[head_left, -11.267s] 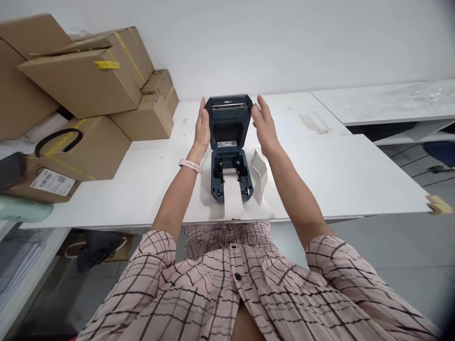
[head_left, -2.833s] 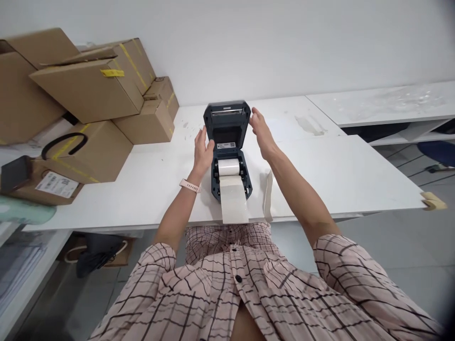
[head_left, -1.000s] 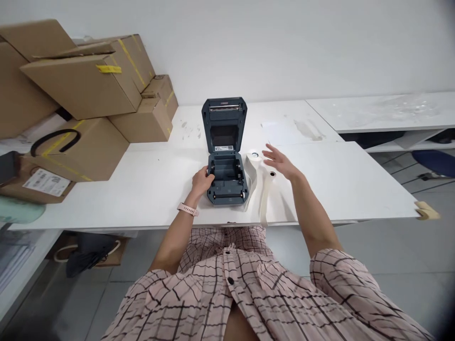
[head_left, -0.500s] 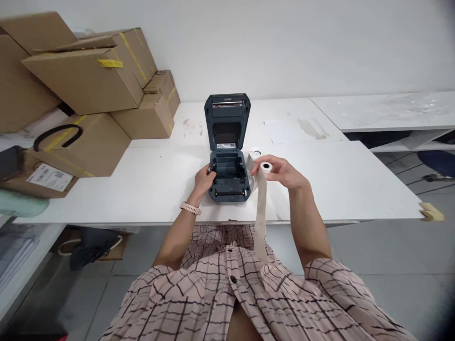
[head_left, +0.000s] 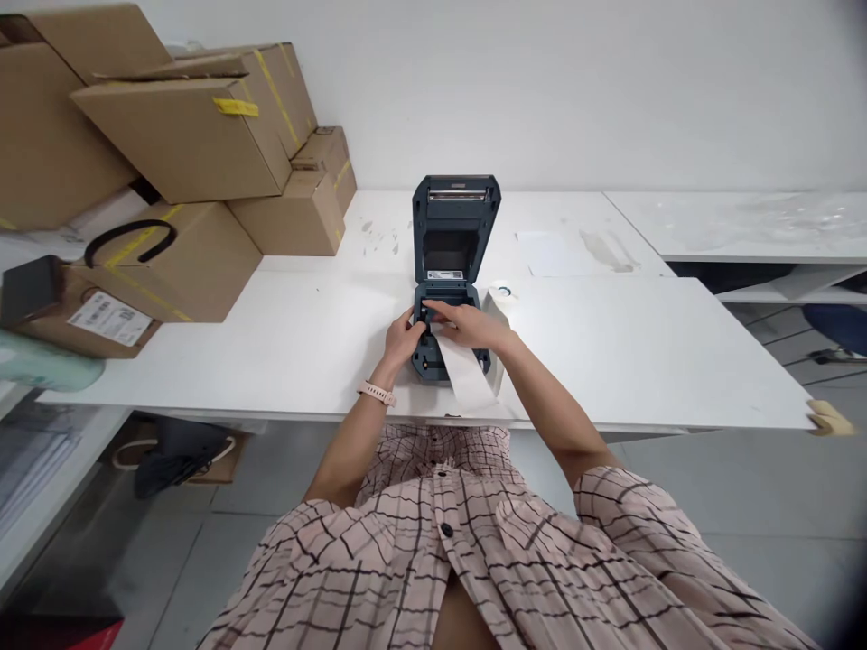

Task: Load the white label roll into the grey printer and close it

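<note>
A dark grey label printer [head_left: 455, 217] stands on the white table [head_left: 643, 343] with its lid up. My right hand [head_left: 469, 326] reaches into the open bay, closed on a small paper roll that it mostly hides. A white strip of paper [head_left: 470, 379] trails from that roll over the printer's front to the table edge. My left hand [head_left: 402, 338], a pink watch on its wrist, curls its fingers round the left side of the bay. A second white roll [head_left: 502, 292] lies just right of the printer.
Several cardboard boxes [head_left: 176, 135] are stacked at the back left of the table. A lower white bench [head_left: 745, 221] runs along the right. Bags lie on the floor under the table's left end [head_left: 176, 447].
My right hand picked up the small roll beside the printer and has carried it left into the bay, its strip following. My left hand has stayed at the printer's left side.
</note>
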The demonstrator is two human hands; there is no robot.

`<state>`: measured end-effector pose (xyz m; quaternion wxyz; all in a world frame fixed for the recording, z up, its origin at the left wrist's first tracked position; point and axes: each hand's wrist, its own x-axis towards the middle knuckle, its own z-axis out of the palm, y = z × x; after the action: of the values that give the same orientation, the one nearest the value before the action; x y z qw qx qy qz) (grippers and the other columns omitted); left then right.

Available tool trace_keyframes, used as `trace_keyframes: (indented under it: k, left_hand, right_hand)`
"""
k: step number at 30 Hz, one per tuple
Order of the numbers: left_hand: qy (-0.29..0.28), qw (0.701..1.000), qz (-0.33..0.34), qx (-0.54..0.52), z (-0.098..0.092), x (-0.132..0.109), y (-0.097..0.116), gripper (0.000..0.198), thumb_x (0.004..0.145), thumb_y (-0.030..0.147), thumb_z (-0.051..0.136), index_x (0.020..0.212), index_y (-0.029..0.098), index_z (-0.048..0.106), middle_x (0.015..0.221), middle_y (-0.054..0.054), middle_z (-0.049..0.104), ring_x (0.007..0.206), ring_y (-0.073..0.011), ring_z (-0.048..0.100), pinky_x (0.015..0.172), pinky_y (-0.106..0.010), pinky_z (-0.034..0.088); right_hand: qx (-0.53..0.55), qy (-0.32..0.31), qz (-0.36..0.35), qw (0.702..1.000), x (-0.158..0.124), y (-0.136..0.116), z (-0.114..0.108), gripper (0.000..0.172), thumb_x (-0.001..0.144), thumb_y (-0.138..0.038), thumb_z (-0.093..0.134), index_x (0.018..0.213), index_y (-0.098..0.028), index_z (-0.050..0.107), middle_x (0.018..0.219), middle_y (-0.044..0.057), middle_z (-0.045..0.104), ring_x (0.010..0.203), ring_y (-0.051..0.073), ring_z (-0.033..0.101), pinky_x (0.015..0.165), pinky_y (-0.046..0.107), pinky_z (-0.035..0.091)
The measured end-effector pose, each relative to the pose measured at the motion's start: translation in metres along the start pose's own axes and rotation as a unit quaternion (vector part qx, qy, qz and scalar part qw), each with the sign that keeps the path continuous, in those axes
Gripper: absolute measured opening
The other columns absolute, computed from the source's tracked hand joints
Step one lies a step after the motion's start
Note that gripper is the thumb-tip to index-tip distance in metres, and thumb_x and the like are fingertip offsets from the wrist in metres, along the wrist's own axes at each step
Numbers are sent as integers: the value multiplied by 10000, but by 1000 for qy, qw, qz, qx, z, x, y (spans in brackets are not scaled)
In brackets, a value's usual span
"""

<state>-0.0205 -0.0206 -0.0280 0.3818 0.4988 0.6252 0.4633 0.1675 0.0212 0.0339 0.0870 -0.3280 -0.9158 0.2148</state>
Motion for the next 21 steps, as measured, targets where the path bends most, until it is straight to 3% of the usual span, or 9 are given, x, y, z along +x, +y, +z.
trace_keyframes:
  k: [5, 10, 15, 17, 19, 21]
  left_hand:
    - [2, 1000, -3, -21, 1, -2, 1, 431, 789, 309, 682, 1198, 196, 758, 716, -5, 643, 667, -165, 542, 657, -276, 439]
    - [15, 1000, -13, -22, 3, -2, -1, 500, 766, 393, 745, 1230, 204, 753, 780, -16, 677, 677, -158, 542, 644, -271, 440]
    - [5, 999, -12, -35, 2, -4, 0, 493, 785, 403, 735, 1237, 205, 751, 846, -34, 726, 700, -166, 583, 652, -274, 469]
    - [-1, 999, -15, -43, 1, -5, 2, 507, 786, 407, 743, 1251, 204, 745, 904, -51, 751, 747, -183, 621, 688, -283, 498]
    - [-1, 999, -14, -47, 1, -5, 3, 509, 781, 398, 751, 1252, 206, 745, 950, -62, 766, 796, -200, 648, 721, -293, 517]
    - [-1, 999, -8, -51, 1, -5, 2, 498, 782, 390, 747, 1248, 212, 748, 981, -66, 774, 831, -212, 662, 743, -300, 527]
  right_hand:
    - [-57, 123, -6, 991, -58, -31, 32, 366, 1036, -129, 454, 1318, -106, 686, 1398, 176, 694, 1300, 327, 671, 1059, 487, 588]
    - [-96, 195, 8, 976, -90, -61, 68, 387, 1059, -141, 430, 1363, -83, 664, 1479, 182, 632, 1415, 308, 585, 1163, 473, 539]
    - [-87, 186, 46, 978, -87, -79, 79, 409, 1073, -214, 441, 1439, -123, 600, 1536, 192, 575, 1487, 307, 501, 1186, 491, 516]
    - [-81, 148, 35, 985, -91, -80, 75, 550, 1033, -344, 584, 1539, -148, 490, 1632, 202, 450, 1554, 330, 386, 1235, 533, 446]
    - [-77, 94, -4, 993, -101, -78, 67, 904, 903, -476, 764, 1635, -178, 323, 1716, 203, 274, 1608, 352, 239, 1291, 581, 323]
    - [-78, 47, -42, 995, -113, -75, 59, 1182, 780, -490, 877, 1683, -212, 166, 1750, 188, 142, 1629, 349, 122, 1318, 597, 223]
